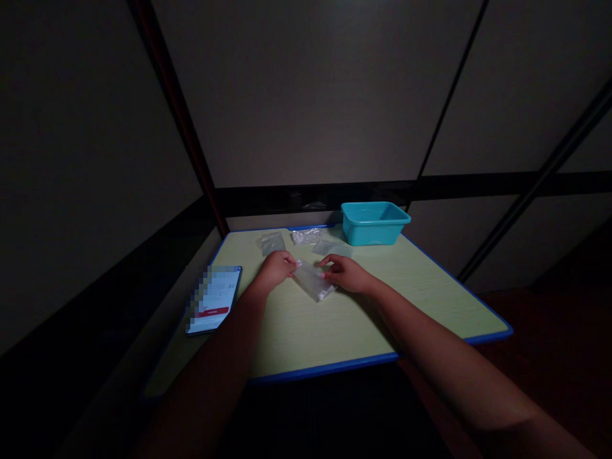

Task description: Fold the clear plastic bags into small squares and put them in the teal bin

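A clear plastic bag [312, 282] is between my two hands, just above or on the table top; the exact height I cannot tell. My left hand [276, 270] pinches its upper left corner between thumb and fingers. At the bag's right edge, my right hand [351, 274] has its thumb against the plastic, with the index finger curved and held apart from the thumb. The other fingers of that hand are partly hidden. Beyond my hands lie another flat clear bag [333, 247], a crinkled clear packet [306, 236] and, further left, a clear bag [273, 243].
The pale table [306, 344] has a blue edge. A turquoise plastic basket [375, 233] stands at its back right corner. On the left lies a tablet or large phone [217, 299] with a lit, partly blurred screen. Dark panelled walls rise behind and to the left.
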Motion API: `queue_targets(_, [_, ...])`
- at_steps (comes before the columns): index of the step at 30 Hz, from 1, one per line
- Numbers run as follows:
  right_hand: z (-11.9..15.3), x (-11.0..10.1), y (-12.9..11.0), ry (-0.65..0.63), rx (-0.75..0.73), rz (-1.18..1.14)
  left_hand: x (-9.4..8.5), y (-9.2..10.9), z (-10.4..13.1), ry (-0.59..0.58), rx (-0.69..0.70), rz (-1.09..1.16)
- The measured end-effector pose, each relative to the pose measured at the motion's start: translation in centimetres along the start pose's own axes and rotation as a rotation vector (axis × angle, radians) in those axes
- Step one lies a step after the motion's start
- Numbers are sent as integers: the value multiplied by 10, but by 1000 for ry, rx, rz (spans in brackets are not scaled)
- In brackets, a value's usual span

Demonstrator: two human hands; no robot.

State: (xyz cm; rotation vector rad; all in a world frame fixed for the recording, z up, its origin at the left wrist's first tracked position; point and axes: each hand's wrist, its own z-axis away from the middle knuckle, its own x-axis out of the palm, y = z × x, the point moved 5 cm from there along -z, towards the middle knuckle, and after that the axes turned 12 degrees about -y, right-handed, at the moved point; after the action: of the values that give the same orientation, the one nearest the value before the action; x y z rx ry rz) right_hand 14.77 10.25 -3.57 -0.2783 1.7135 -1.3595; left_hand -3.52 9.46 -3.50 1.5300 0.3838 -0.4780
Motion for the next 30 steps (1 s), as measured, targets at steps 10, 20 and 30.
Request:
queue_targets(10, [2, 4, -4, -74, -48, 96, 0, 2, 0, 67, 25, -149])
queue_targets(20, [-1, 3, 1, -23, -16, 208, -16, 32, 20, 240, 116, -394])
queue_targets(30, [1, 2, -4, 11, -3, 239, -16, 33, 37, -126, -14, -775])
